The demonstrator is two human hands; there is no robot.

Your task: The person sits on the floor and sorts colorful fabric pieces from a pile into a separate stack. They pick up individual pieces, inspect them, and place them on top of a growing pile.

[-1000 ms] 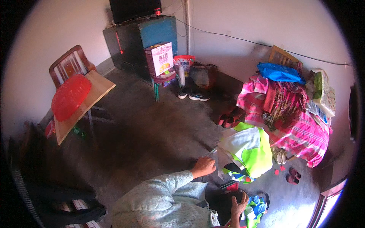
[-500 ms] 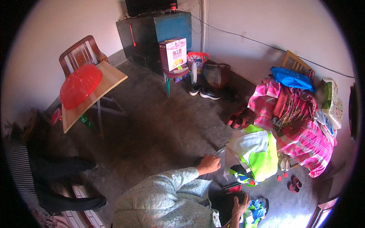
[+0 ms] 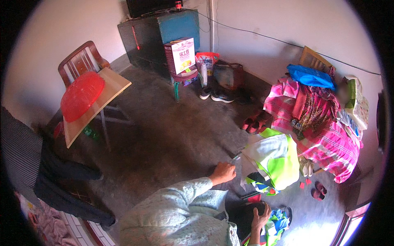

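Note:
My left hand [image 3: 223,172] is closed, its arm in a pale green lace sleeve, beside a heap of neon yellow and grey-white cloth [image 3: 283,164]. A small shiny bit [image 3: 237,158] shows just past its fingers; whatever they hold is hidden. Lower down, my right hand [image 3: 260,217] rests against a dark rounded shape [image 3: 246,211], thumb and fingers apart. I cannot make out what that shape is. To the right of this hand lie blue, white and green cloth pieces [image 3: 276,225]. A flat red piece [image 3: 254,198] shows between the hand and the cloth heap.
Another person's dark-trousered legs [image 3: 69,188] are at the left. Beyond stands a wooden chair [image 3: 84,61], with a red basin [image 3: 84,96] on a tilted board [image 3: 115,84]. A cabinet [image 3: 178,30] and a carton [image 3: 182,55] stand far off. Pink checked cloth [image 3: 324,151] drapes a seat at right.
The view has shifted slightly. The other person's legs and striped top show more fully at the left. My hands stay in nearly the same places, with the right one still against the dark shape.

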